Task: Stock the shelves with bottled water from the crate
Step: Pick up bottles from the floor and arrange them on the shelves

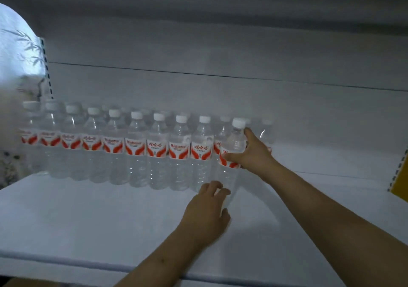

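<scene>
Nearest the camera runs the front edge of the white shelf (66,231), with a broad bare stretch of shelf surface behind it on the left and centre. Both bare forearms reach in over this edge from the lower right. The left hand (206,209) is partly open, fingers curled at the base of a clear water bottle (231,154); actual contact is hard to judge. The right hand (251,152) is wrapped around the same bottle at its red-and-white label, thumb across the front, fingers round the far side. This bottle stands upright at the right end of the front row, just beside its neighbour. The row of bottles (114,149), white-capped and labelled alike, runs leftward to the shelf's left end, with more bottles dimly visible behind it. To the right of the held bottle the shelf lies open up to the slotted upright (397,169) at the right edge. Farthest back is the plain back panel (220,92), and above it the underside of the upper shelf (198,1).
</scene>
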